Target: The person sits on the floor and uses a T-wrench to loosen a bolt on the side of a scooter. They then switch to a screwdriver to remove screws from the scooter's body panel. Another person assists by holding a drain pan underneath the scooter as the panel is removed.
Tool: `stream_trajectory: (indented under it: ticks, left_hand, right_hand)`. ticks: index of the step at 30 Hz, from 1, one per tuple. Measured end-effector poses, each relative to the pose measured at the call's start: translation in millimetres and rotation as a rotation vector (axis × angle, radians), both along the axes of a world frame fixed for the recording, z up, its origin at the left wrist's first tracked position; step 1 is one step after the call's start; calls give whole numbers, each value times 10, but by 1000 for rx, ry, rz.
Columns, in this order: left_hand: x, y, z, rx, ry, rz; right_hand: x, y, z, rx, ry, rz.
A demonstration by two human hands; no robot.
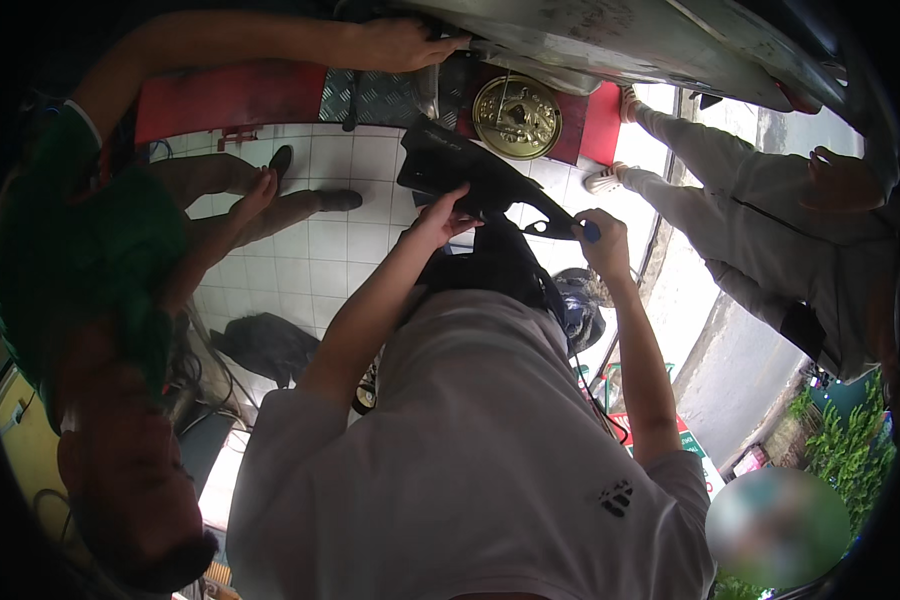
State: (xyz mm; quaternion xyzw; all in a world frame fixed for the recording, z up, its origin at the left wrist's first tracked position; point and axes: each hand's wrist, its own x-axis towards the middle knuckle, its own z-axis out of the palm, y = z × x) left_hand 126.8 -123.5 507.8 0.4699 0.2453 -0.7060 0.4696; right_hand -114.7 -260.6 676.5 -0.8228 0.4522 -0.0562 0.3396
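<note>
Head view: the person's left hand [435, 222] grips the lower edge of a black panel [470, 168], fingers bent against it, while the right hand [603, 245] is closed around a blue handle [591, 231] at the panel's narrow end; whether it pinches the panel too, I cannot tell. The panel is held up in front of the person's waist, tilted, broad end up and to the left, with the tiled floor [345, 235] below and the red platform [225, 103] beyond. A gold disc [517, 117] lies by the platform's checkered plate [385, 97], near the panel's upper edge. Should the left hand loosen, the broad end would probably swing down, since its weight sits well away from the right hand, and the panel could drop to the tiles or scuff. Hard pressure from the blue handle at the cut-out end might crack it, as the material looks thin there. A careless turn could knock the panel against the disc or the grey bodywork [610, 45], where a co-worker's hand [400, 43] rests at the edge.
</note>
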Motion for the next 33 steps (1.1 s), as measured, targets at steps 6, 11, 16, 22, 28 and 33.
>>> stream_trajectory:
  ticks: [6,11,16,22,28,33]
  left_hand:
    - [-193,-110,74,38,-28,-20]
    - [-509,-136,-112,-18,-55,-28]
    - [-993,-207,-174,41,-81,42]
    - [-1539,-233,-455,-56,-66,258]
    - [-1800,-118,-434,-174,-206,465]
    - [-1875,1,-544,-167,-200,551]
  right_hand:
    - [-306,-84,-187,-9,-97,9]
    - [-580,-297,-258,26,-106,64]
    - [-880,-554,-226,42,-78,156]
    - [-1026,-691,-176,-65,-62,296]
    - [-1051,-748,-312,-59,1,384]
    - [-998,-689,-380,-59,26,481]
